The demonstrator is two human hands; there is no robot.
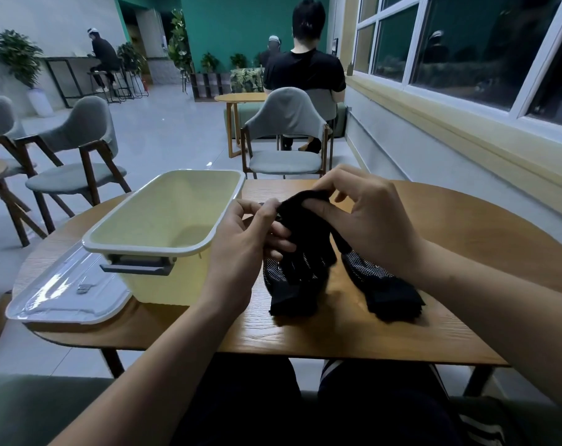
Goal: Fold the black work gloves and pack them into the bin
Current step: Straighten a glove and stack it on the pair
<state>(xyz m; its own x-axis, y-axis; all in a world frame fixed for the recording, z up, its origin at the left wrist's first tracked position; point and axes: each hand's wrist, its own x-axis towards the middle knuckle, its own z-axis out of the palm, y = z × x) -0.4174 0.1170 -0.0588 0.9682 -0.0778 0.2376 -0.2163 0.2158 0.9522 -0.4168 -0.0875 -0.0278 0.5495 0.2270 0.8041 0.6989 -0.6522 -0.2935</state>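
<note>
2 hands are pinched on 1 black glove [300, 239], left hand [241, 243] at its edge and right hand [366, 217] over the top (a second glove [382, 284] lies below), and slack fabric could be dropped short of the bin [163, 217].
</note>
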